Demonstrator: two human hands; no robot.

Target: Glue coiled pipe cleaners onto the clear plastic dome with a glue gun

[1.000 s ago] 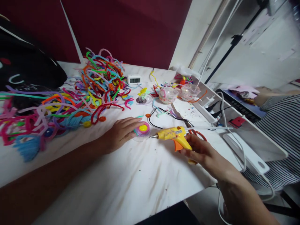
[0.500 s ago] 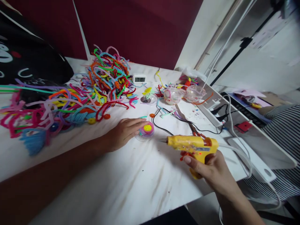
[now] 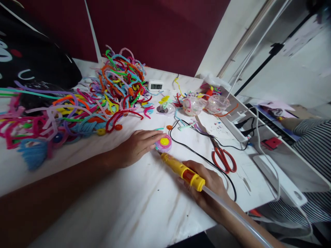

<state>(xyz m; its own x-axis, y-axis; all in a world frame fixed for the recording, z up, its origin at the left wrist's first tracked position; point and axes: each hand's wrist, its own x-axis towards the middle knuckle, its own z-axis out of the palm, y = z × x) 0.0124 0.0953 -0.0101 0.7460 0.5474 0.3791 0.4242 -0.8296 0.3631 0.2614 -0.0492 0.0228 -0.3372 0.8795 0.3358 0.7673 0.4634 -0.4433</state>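
My left hand [image 3: 138, 146] rests on the table, its fingers together with their tips at the left edge of a small round pipe-cleaner coil [image 3: 163, 142]. That coil is pink and purple with a yellow middle. In my right hand [image 3: 207, 184] is a yellow glue gun [image 3: 178, 167], a clear glue stick running out of its back end. Its nozzle points at the coil's lower left edge, very near my left fingertips; whether it touches cannot be made out. An orange button-like disc [image 3: 169, 127] lies just behind the coil.
Tangled pipe cleaners [image 3: 121, 81] cover the left and back. Clear plastic bowls [image 3: 192, 105] and a small digital clock [image 3: 156, 85] stand at the back. Red-handled scissors [image 3: 224, 160], a black cable [image 3: 199, 156] and a white power strip [image 3: 280, 182] lie right. A striped sleeve [image 3: 312, 125] shows beyond.
My right hand has brought the glue gun left and turned it, so its nozzle is now at the coil. The scissors have come into fuller view. My left hand stays by the coil.
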